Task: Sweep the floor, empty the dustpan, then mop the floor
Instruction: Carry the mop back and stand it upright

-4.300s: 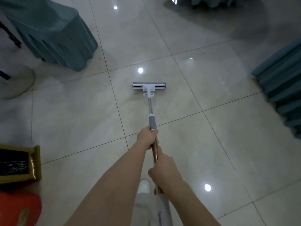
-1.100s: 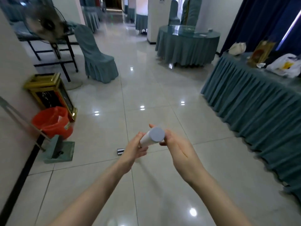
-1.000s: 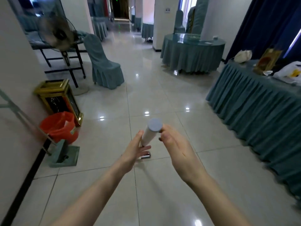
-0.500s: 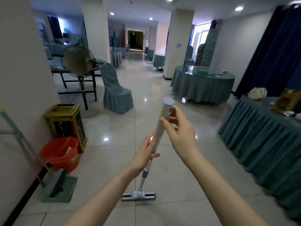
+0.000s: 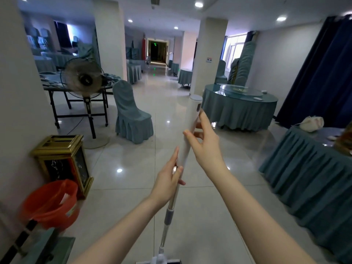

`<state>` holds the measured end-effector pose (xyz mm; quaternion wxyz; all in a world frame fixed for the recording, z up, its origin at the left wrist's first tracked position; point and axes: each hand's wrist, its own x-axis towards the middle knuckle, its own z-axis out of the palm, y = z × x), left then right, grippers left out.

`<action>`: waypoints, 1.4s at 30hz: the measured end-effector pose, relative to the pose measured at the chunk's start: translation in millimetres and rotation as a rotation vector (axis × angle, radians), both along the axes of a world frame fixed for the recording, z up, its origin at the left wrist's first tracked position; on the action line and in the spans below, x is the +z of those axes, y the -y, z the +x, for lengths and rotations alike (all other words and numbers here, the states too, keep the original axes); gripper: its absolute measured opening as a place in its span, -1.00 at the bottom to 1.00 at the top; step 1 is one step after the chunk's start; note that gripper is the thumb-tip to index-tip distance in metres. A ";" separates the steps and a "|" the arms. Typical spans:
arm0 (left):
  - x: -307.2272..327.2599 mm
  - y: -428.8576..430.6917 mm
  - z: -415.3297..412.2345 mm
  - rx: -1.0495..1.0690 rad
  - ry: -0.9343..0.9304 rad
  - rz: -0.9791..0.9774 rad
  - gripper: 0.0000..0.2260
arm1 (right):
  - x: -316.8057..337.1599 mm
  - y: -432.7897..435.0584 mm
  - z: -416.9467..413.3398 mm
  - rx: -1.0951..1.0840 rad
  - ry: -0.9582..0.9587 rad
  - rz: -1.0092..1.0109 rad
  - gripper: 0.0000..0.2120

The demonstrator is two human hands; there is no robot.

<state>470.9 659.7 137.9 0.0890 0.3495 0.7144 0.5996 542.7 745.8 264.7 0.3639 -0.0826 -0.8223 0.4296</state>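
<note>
You stand in a banquet hall and look down a long tiled floor (image 5: 133, 168). You hold the mop (image 5: 168, 216) almost upright in front of you, its top leaning a little to the right and away from you. The mop head (image 5: 160, 261) rests on the tiles at the very near edge of view, close to your feet.

Your left hand (image 5: 169, 180) grips the pole where the thick white handle meets the thin metal shaft, with the forefinger lying up along the handle. Your right hand (image 5: 205, 143) sits higher and holds the white handle lightly, thumb in front and fingers behind.

On the near left, against the wall, stand a red bucket (image 5: 51, 202) and a gold-framed bin (image 5: 61, 159). A blurred green shape below the bucket is probably the dustpan (image 5: 57, 246). Farther left are a pedestal fan (image 5: 82, 79) and a covered chair (image 5: 131, 119). A round table (image 5: 240, 105) stands far right, and a long skirted table (image 5: 314, 168) runs along the near right.

This looks like the mopping step, with the mop stood up between strokes. The next move probably calls for a firmer right-hand grip, lowering the handle toward you, and pushing the head over the open tiles ahead, well away from the table skirts.
</note>
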 end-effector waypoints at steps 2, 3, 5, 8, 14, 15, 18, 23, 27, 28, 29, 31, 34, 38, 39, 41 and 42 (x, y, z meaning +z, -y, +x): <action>0.8 -17.8 -24.4 0.040 -0.031 0.019 -0.47 | -10.5 -18.5 -30.2 0.018 0.034 0.010 -0.29; 1.3 -27.2 -36.5 0.062 -0.043 0.018 -0.46 | -17.2 -28.4 -45.3 0.025 0.052 0.013 -0.26; 1.1 -47.5 -62.9 0.125 -0.095 -0.004 -0.45 | -30.2 -50.5 -76.9 0.036 0.086 0.015 -0.22; -1.4 -78.3 -108.2 0.202 -0.178 -0.040 -0.45 | -47.0 -84.2 -126.6 0.077 0.128 0.004 -0.19; -17.1 -136.9 -182.7 0.280 -0.082 0.008 -0.54 | -67.5 -143.3 -225.4 0.190 0.138 -0.018 -0.15; -19.4 -145.6 -191.9 0.262 0.008 0.042 -0.60 | -69.5 -151.5 -239.6 0.203 0.151 -0.016 -0.15; -23.3 -171.4 -218.2 0.289 0.121 0.080 -0.68 | -75.8 -171.6 -281.0 0.258 0.174 0.013 -0.18; -30.5 -179.5 -254.5 0.410 0.175 0.068 -0.55 | -80.1 -178.3 -328.7 0.350 0.173 0.040 -0.16; -34.8 -152.9 -269.1 0.518 -0.009 -0.107 -0.31 | -78.2 -157.5 -349.2 0.456 0.133 0.069 -0.15; -34.1 -144.1 -269.9 0.546 -0.032 -0.128 -0.29 | -77.6 -149.5 -353.0 0.488 0.117 0.080 -0.14; -32.7 -134.1 -270.1 0.574 -0.040 -0.129 -0.28 | -76.8 -140.2 -356.1 0.518 0.104 0.095 -0.13; -27.8 -113.2 -268.3 0.644 -0.063 -0.131 -0.29 | -72.8 -119.0 -359.0 0.581 0.086 0.119 -0.14; -24.0 -75.6 -261.1 0.743 -0.076 -0.153 -0.28 | -65.0 -81.1 -358.5 0.709 0.065 0.143 -0.17; -19.5 -20.7 -246.9 0.889 -0.083 -0.135 -0.26 | -54.1 -24.4 -354.5 0.902 0.048 0.200 -0.21; -18.8 -6.3 -242.9 0.928 -0.085 -0.124 -0.26 | -52.0 -8.2 -354.2 0.951 0.049 0.208 -0.22; -17.1 22.3 -236.2 1.000 -0.092 -0.101 -0.26 | -48.3 25.5 -354.0 1.030 0.055 0.225 -0.22; -15.7 36.5 -232.8 1.031 -0.096 -0.087 -0.27 | -46.8 42.9 -354.3 1.060 0.054 0.239 -0.22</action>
